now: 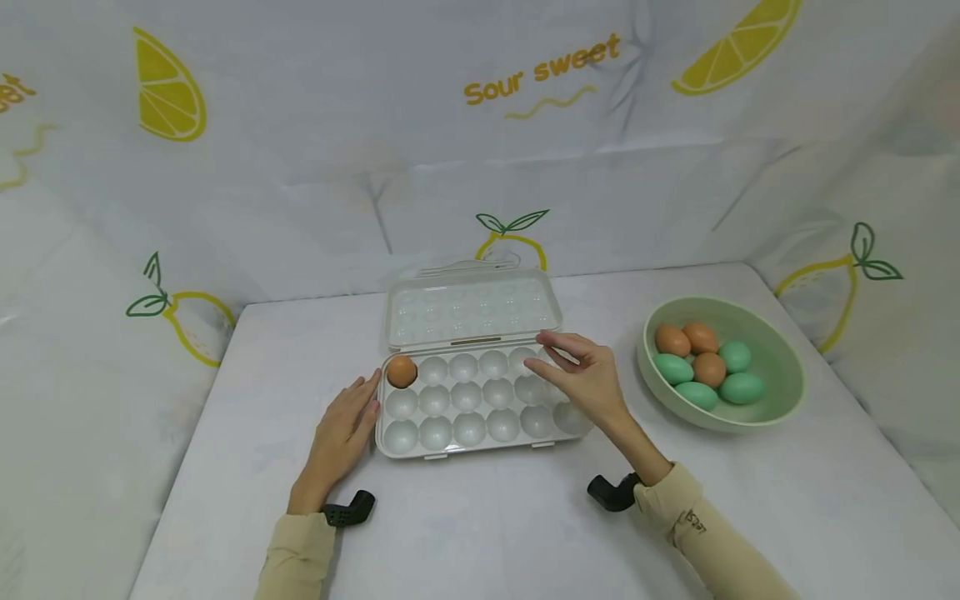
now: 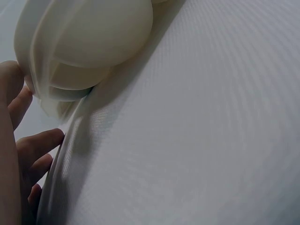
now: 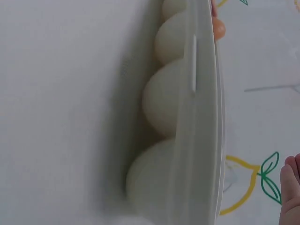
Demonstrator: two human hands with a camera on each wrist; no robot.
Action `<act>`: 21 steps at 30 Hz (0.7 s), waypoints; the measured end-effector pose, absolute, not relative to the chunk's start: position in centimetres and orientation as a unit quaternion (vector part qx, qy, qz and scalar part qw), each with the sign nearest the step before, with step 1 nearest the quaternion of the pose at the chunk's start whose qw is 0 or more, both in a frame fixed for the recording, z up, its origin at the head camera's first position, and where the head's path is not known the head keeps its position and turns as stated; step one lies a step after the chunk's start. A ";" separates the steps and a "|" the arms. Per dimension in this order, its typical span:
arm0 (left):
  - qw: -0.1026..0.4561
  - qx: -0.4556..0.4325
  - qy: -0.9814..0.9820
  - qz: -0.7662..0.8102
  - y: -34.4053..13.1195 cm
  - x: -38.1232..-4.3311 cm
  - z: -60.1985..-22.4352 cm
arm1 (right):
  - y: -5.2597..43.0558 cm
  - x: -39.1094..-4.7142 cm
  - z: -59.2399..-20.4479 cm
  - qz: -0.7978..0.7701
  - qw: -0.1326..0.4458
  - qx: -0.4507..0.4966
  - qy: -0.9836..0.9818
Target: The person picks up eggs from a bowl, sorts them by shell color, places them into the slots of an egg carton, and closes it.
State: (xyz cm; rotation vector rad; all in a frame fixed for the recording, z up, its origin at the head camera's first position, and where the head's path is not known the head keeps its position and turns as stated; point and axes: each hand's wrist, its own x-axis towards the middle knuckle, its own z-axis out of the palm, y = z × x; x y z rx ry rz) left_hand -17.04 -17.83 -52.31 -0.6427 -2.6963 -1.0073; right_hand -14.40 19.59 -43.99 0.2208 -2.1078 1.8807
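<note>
An egg carton (image 1: 486, 451) of pale plastic lies on the table with its clear lid (image 1: 474, 310) folded back. One brown egg (image 1: 401, 372) sits in the far left cup; the orange end of an egg (image 3: 218, 28) shows past the rim in the right wrist view. My left hand (image 1: 341, 437) rests along the carton's left side, fingers (image 2: 42, 143) loosely extended against its edge. Over the carton's right end hovers my right hand (image 1: 588, 379), thumb and fingers apart with nothing between them. It hides some right-hand cups.
A light green bowl (image 1: 783, 375) stands at the right, holding several brown eggs (image 1: 708, 370) and green eggs (image 1: 742, 388). Behind the table (image 1: 487, 525) hangs a white lemon-print cloth (image 1: 315, 167). Each wrist carries a black device (image 1: 613, 493).
</note>
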 end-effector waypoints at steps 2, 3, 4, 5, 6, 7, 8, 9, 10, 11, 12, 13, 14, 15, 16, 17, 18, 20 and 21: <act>0.096 -0.217 -0.910 -0.340 -17.8 -17.1 -52.3 | 21.0 -14.1 -43.9 0.650 0.165 0.063 -0.740; 0.096 -0.217 -0.910 -0.340 -17.8 -17.1 -52.3 | 21.8 -13.9 -43.9 0.647 0.169 0.057 -0.741; 0.097 -0.217 -0.910 -0.339 -17.8 -17.1 -52.4 | 22.5 -13.8 -43.8 0.646 0.174 0.050 -0.741; 0.097 -0.217 -0.910 -0.339 -17.8 -17.1 -52.4 | 23.2 -13.7 -43.7 0.646 0.180 0.045 -0.741; 0.098 -0.217 -0.910 -0.338 -17.8 -17.1 -52.4 | 24.0 -13.5 -43.6 0.644 0.185 0.039 -0.741; 0.099 -0.217 -0.911 -0.337 -17.9 -17.1 -52.4 | 24.7 -13.5 -43.4 0.644 0.191 0.033 -0.740; 0.099 -0.216 -0.911 -0.337 -17.9 -17.0 -52.4 | 25.3 -13.4 -43.3 0.645 0.198 0.027 -0.737; 0.100 -0.215 -0.911 -0.338 -17.9 -17.0 -52.4 | 26.0 -13.3 -43.1 0.649 0.203 0.020 -0.732; 0.100 -0.215 -0.911 -0.338 -17.9 -17.0 -52.4 | 26.7 -13.2 -43.0 0.651 0.210 0.013 -0.729; 0.101 -0.215 -0.911 -0.338 -17.9 -17.0 -52.4 | 27.4 -13.1 -42.9 0.651 0.214 0.007 -0.729; 0.101 -0.214 -0.911 -0.338 -17.9 -17.0 -52.4 | 28.1 -12.9 -42.8 0.652 0.217 0.000 -0.726; 0.101 -0.214 -0.911 -0.339 -17.9 -16.9 -52.4 | 28.7 -12.8 -42.8 0.656 0.220 -0.006 -0.722; 0.101 -0.214 -0.910 -0.339 -17.9 -16.9 -52.4 | 29.4 -12.6 -42.7 0.660 0.221 -0.009 -0.718; 0.101 -0.214 -0.911 -0.339 -17.9 -16.9 -52.4 | 30.2 -12.5 -42.7 0.664 0.218 -0.011 -0.715; 0.101 -0.214 -0.911 -0.339 -17.8 -16.9 -52.3 | 30.9 -12.3 -42.8 0.667 0.213 -0.013 -0.714; 0.102 -0.215 -0.910 -0.339 -17.8 -16.9 -52.3 | 31.7 -12.2 -42.9 0.668 0.213 -0.019 -0.713; 0.102 -0.214 -0.910 -0.339 -17.8 -16.9 -52.3 | 32.4 -12.2 -43.0 0.665 0.213 -0.026 -0.715; 0.103 -0.216 -0.910 -0.340 -17.7 -16.8 -52.3 | 33.8 -12.1 -43.2 0.648 0.212 -0.041 -0.731; 0.103 -0.216 -0.909 -0.340 -17.7 -16.8 -52.3 | 34.5 -12.1 -43.3 0.637 0.212 -0.053 -0.739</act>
